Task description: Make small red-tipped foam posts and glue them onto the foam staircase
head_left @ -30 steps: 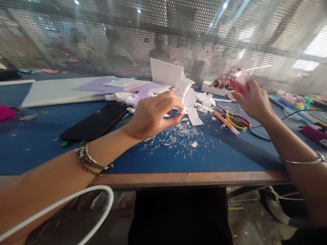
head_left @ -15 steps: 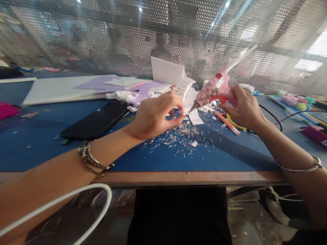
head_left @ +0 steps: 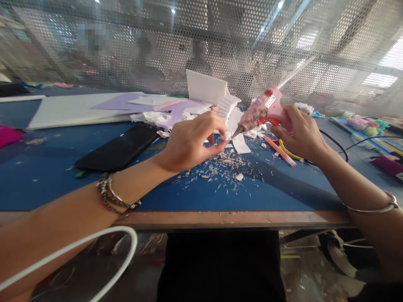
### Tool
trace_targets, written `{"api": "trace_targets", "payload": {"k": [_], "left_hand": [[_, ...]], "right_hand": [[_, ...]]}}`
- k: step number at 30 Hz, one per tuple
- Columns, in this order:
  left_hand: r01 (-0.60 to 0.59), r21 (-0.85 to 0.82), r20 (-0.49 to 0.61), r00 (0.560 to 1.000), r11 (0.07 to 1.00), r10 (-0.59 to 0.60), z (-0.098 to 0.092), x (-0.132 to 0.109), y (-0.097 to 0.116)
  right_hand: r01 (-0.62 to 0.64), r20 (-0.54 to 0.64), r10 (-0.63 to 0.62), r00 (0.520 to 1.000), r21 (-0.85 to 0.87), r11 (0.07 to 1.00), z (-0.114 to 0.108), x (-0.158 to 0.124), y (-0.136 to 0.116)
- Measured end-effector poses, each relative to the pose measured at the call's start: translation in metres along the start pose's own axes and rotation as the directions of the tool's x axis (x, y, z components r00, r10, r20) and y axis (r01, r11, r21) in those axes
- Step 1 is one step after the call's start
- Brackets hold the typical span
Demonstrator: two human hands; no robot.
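Note:
Pinched between the thumb and fingertips of my left hand is a small white piece, too small and covered to name. My right hand is wrapped round the handle of a pink glue gun, fingers near its orange trigger. A long clear glue stick sticks out of the gun's back end. The metal nozzle points down and left, its tip at the white piece; whether they touch I cannot tell. White shavings lie scattered on the blue table beneath.
A black phone lies left of my left hand. White and purple sheets and scraps are piled behind it. An orange-handled cutter and a yellow-handled tool lie under the gun. A perforated metal screen stands behind. A white cable loops in front.
The nozzle tip has shifted very slightly left toward the white piece, and the glue gun has tilted a little. My left hand stays in place with its pinch.

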State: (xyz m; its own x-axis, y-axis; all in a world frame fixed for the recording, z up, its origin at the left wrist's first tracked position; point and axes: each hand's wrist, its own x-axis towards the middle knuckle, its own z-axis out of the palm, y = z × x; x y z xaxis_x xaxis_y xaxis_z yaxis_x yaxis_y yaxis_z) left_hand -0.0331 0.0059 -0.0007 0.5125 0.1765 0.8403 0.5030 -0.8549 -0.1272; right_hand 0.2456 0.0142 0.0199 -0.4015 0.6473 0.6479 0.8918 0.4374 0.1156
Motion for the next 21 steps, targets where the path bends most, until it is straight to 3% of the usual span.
{"api": "trace_targets", "payload": {"k": [11, 21], "left_hand": [[0.022, 0.115, 0.031, 0.999, 0.993, -0.026, -0.0016, 0.0, 0.0042], [0.011, 0.022, -0.071, 0.997, 1.0, -0.01, 0.0003, -0.0004, 0.0059]], "right_hand": [[0.031, -0.025, -0.032, 0.999, -0.042, 0.999, 0.0003, 0.0, 0.0019], [0.004, -0.104, -0.007, 0.995, -0.034, 0.999, 0.0043, -0.0002, -0.0004]]}}
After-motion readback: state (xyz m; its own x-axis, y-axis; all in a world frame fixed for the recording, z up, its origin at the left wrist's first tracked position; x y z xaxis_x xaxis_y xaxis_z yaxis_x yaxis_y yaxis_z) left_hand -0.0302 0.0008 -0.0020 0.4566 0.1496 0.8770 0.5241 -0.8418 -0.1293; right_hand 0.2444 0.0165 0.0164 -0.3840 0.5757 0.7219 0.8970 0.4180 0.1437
